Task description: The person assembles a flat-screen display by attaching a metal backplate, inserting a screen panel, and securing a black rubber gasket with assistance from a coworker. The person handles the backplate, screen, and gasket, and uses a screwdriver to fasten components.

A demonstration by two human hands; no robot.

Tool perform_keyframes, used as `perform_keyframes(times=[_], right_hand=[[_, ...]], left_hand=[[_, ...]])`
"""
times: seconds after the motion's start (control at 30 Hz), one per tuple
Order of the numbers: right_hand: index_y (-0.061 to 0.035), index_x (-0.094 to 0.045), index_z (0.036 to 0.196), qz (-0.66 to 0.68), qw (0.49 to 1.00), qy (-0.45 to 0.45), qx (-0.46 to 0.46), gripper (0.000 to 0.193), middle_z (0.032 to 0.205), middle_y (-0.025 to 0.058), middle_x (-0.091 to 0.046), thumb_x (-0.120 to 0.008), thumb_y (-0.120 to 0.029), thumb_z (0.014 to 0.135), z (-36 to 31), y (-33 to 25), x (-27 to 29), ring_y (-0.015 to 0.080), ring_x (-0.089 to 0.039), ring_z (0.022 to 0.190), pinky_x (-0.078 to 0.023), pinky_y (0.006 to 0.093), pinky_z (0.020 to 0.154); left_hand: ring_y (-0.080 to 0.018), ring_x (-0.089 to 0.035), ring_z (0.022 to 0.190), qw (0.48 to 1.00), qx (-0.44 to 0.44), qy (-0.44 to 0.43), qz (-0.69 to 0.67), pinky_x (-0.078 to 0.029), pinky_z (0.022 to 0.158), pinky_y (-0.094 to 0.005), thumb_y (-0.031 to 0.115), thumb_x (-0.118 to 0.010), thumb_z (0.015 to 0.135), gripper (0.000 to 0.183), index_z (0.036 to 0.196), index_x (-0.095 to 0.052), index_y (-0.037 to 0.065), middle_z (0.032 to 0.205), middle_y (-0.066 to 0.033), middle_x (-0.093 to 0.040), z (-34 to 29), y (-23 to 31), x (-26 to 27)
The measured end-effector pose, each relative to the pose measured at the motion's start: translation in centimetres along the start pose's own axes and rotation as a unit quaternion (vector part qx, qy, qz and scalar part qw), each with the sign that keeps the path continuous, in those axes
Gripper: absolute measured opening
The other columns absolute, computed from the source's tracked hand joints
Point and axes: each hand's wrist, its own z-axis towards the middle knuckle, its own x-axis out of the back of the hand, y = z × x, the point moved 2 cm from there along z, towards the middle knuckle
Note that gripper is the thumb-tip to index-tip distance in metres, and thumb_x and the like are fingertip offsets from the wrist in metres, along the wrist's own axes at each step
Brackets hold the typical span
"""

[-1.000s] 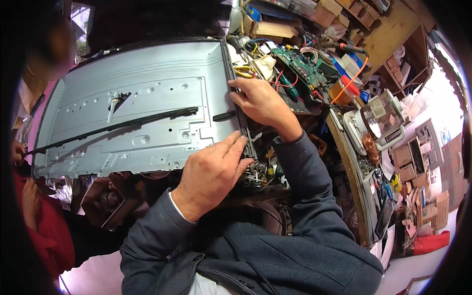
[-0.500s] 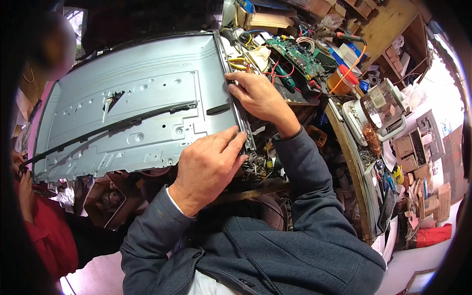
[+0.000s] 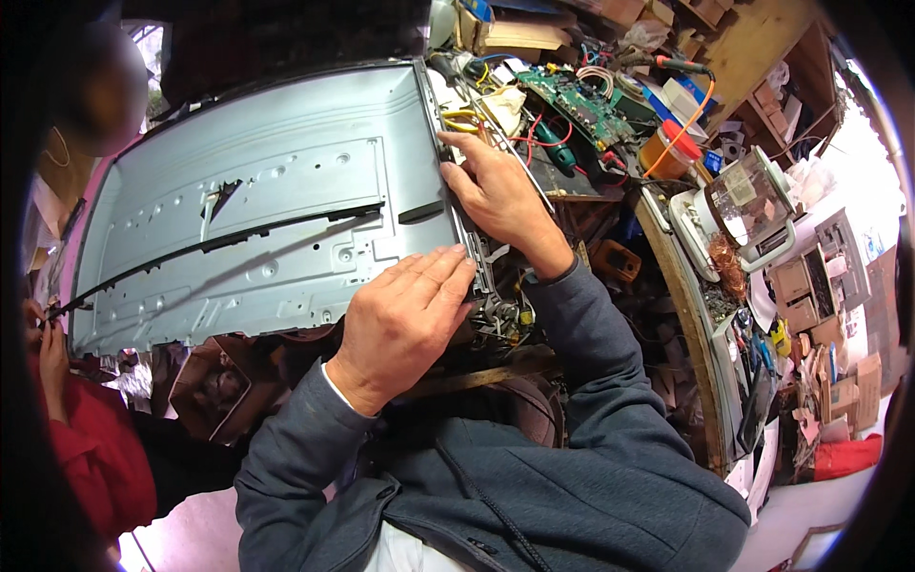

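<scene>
A large pale grey sheet-metal panel (image 3: 315,276), shaped like a shallow tray, lies in front of me. Along its right side runs a narrow dark edge strip (image 3: 434,107). My right hand (image 3: 510,205) grips this strip farther up, its thumb and forefinger apart on the edge and its other fingers partly hidden. Nearer to me, my left hand (image 3: 405,319) is closed over the same strip, fingers together on top and thumb lower down. A long thin black bar (image 3: 229,238) slants over the panel; its left end is in a co-worker's hands (image 3: 52,348).
Beyond my right hand lie a green circuit board (image 3: 581,110), a green-handled tool (image 3: 555,145) and tangled wires. An orange jar with a red lid (image 3: 670,150) and a glass jug (image 3: 748,200) stand farther right. Below the panel is an open cardboard box (image 3: 214,386).
The black bar's left part has risen a little from the panel's lower edge. My right thumb and forefinger have spread slightly, and my left fingers have straightened. Both hands stay at the edge.
</scene>
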Motion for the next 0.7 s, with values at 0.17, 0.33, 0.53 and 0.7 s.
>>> perform_keyframes(times=[0.17, 0.33, 0.53, 0.7], right_hand=[[0.0035, -0.059, 0.128, 0.006, 1.0, 0.001, -0.02, 0.039, 0.071, 0.02, -0.064, -0.061, -0.015, 0.093, 0.0, -0.1, 0.0, 0.0339, -0.065, 0.066, -0.051, 0.0431, 0.066], [0.0031, -0.053, 0.135, 0.023, 0.999, 0.021, -0.022, 0.046, 0.094, 0.0279, -0.069, -0.06, -0.017, 0.095, -0.1, 0.8, -0.8, 0.0399, -0.069, 0.085, -0.052, 0.044, 0.08], [0.0039, -0.055, 0.134, 0.103, 0.994, 0.038, -0.029, 0.044, 0.109, 0.0199, -0.068, -0.062, -0.018, 0.097, -0.3, 2.7, -2.1, 0.0224, -0.066, 0.091, -0.052, 0.0331, 0.083], [0.0076, -0.052, 0.138, 0.206, 0.974, 0.005, -0.092, 0.046, 0.13, 0.0146, -0.063, -0.063, -0.014, 0.099, -0.6, 2.7, -2.3, 0.0124, -0.06, 0.104, -0.05, 0.0258, 0.089]], left_hand=[[-0.0298, -0.07, 0.104, 1.0, 0.012, -0.004, -0.003, -0.057, 0.09, -0.0389, 0.009, -0.08, 0.073, 0.045, 0.115, -0.067, 0.0, 0.12, -0.0149, -0.069, -0.1, 0.1, 0.0], [-0.0304, -0.07, 0.103, 1.0, -0.006, 0.015, 0.016, -0.057, 0.09, -0.0401, 0.008, -0.08, 0.072, 0.044, 0.114, -0.067, 0.0, 0.118, -0.0153, -0.07, -0.1, 0.2, 0.2], [-0.0301, -0.069, 0.109, 0.996, -0.059, 0.012, 0.072, -0.056, 0.094, -0.0428, 0.012, -0.064, 0.081, 0.036, 0.116, -0.069, 0.002, 0.12, -0.015, -0.069, -0.5, 0.5, 0.1], [-0.03, -0.068, 0.113, 0.993, -0.062, 0.022, 0.099, -0.055, 0.097, -0.0428, 0.014, -0.064, 0.083, 0.037, 0.118, -0.069, 0.004, 0.122, -0.0144, -0.069, -0.5, 0.7, -0.7]])
